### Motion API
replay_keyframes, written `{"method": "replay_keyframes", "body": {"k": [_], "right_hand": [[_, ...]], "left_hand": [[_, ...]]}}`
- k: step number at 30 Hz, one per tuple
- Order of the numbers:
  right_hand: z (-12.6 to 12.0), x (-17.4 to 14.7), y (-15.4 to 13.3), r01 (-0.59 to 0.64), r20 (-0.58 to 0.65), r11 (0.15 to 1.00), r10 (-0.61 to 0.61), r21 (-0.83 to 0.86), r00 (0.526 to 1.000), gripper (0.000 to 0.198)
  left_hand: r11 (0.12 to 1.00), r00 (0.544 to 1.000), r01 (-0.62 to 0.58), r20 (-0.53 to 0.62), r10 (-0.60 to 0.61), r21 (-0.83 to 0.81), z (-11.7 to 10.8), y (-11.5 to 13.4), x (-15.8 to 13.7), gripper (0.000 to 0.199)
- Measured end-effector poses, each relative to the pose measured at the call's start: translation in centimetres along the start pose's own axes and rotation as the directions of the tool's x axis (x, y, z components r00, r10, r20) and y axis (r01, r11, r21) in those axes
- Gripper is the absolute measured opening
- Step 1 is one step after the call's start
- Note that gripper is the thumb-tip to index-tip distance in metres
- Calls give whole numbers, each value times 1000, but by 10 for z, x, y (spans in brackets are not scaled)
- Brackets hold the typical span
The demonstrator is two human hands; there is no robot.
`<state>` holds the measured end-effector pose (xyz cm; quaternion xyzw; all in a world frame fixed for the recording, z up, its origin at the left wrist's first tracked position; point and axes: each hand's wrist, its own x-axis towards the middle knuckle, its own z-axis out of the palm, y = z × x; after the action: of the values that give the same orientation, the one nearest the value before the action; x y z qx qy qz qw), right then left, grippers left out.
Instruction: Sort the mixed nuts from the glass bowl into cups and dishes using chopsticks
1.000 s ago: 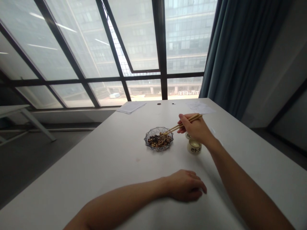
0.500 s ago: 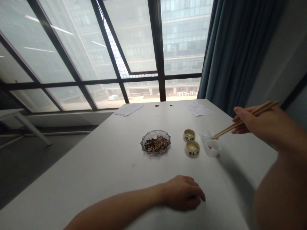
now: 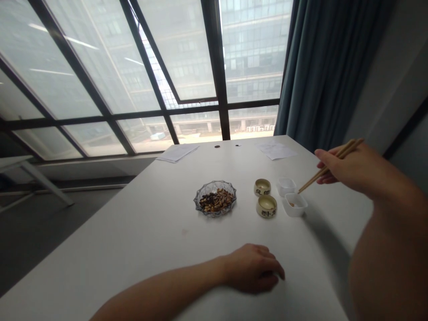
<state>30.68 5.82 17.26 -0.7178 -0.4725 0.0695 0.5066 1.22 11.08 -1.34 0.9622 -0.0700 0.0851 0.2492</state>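
Observation:
My right hand point(image 3: 337, 167) is closed around a pair of wooden chopsticks point(image 3: 317, 176). Their tips come together at the far rim of the front clear plastic box point(image 3: 296, 211), with no piece visible between them. A small brown piece point(image 3: 292, 204) lies inside that box. Behind it stands a second clear box point(image 3: 286, 186). Resting on the table nearer to me, my left hand point(image 3: 252, 269) has loosely bent fingers, with a gap between thumb and forefinger. Nothing shows in it.
A scalloped glass bowl point(image 3: 197, 207) holds mixed seeds or nuts point(image 3: 217, 200). Two small cream cups with dark characters, a rear cup point(image 3: 262, 188) and a front cup point(image 3: 266, 207), stand left of the boxes. Papers point(image 3: 177, 153) and a sheet point(image 3: 276, 150) lie at the white table's far end.
A pale piece at the chopstick tips is no longer seen there. My right hand has shifted left, and the tips look closer together. My left hand stays in place.

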Motion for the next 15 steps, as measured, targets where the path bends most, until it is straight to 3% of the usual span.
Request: {"method": "replay_keyframes", "body": {"k": [3,7,11,15], "right_hand": [[5,-9,-21,-56,-56,998,54,-26,997,31],[24,-20,-50,51,-68,989,-42,140,997,28],[62,-26,-65,150,18,941,-163,304,986,39],[114,-34,-69,166,162,888,-256,428,953,52]], "left_hand": [[1000,1000,5,-5,-5,1,1,0,0,21],[1000,1000,18,-3,-18,-8,1,0,0,22],[1000,1000,18,9,-18,2,0,0,0,21],[1000,1000,9,-2,-9,22,0,1,1,21]]}}
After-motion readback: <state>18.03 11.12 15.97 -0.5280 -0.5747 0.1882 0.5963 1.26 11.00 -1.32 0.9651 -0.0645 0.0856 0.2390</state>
